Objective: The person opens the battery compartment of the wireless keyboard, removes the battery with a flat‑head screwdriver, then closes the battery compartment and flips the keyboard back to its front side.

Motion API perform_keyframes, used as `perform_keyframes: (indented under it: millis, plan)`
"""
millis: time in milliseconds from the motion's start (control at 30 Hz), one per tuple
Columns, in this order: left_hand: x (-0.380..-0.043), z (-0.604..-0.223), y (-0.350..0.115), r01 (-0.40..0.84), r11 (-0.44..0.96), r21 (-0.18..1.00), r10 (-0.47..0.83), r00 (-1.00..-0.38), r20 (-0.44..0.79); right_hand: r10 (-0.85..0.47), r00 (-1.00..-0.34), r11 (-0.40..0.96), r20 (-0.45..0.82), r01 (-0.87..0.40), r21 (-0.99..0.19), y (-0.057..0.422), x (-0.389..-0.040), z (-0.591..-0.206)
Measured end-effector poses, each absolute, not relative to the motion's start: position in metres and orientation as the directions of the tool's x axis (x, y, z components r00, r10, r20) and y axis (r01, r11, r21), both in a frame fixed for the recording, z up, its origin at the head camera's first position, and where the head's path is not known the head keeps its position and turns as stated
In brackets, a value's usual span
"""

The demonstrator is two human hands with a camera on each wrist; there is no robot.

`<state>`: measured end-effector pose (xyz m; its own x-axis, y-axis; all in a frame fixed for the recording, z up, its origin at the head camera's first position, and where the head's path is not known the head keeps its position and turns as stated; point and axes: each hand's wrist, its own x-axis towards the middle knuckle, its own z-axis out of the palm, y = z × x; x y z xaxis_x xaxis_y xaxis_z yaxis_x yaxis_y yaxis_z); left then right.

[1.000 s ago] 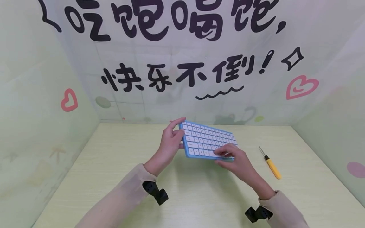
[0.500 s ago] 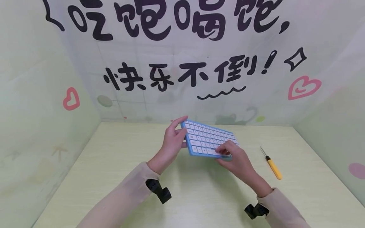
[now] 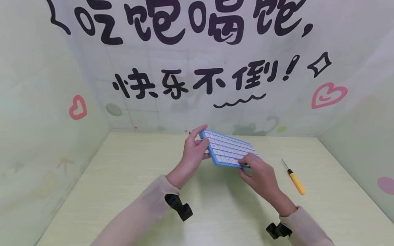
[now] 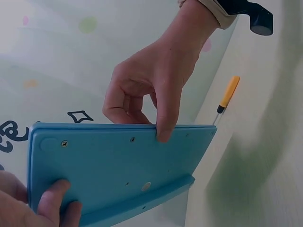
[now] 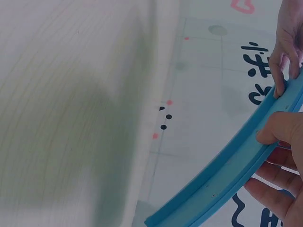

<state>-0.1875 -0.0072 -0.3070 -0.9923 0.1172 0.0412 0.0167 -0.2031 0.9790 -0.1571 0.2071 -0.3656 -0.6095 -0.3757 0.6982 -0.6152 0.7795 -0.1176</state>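
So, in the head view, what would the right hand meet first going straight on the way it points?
The keyboard, which the right hand pinches; beyond it, probably the left hand, though depth is unclear.

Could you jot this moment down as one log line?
left hand: grips keyboard by left end | right hand: pinches near edge | keyboard: tilted, above table | screwdriver: on table, at right

Keyboard (image 3: 229, 146) partly behind right hand (image 3: 261, 173), head view
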Motion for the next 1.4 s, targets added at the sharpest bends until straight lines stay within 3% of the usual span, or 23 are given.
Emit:
perform_keyframes:
  millis: [467,1067,1400]
  plan:
    - [-0.183,-0.292,0.010,0.001,-0.311,0.950,0.121,-0.992,0.041,-0.326,-0.556,0.767,0.764,-0.628,-0.130,0.208,-0.159,-0.361]
    - [-0.181,-0.273,0.029,0.027,-0.328,0.944,0.153,-0.985,0.081,-0.244,-0.507,0.732,0.827,-0.655,-0.186,0.213,-0.160,-0.353]
    - [-0.185,-0.263,0.035,0.058,-0.303,0.951,0.172,-0.978,0.115,-0.187,-0.544,0.717,0.818,-0.645,-0.265,0.212,-0.159,-0.347]
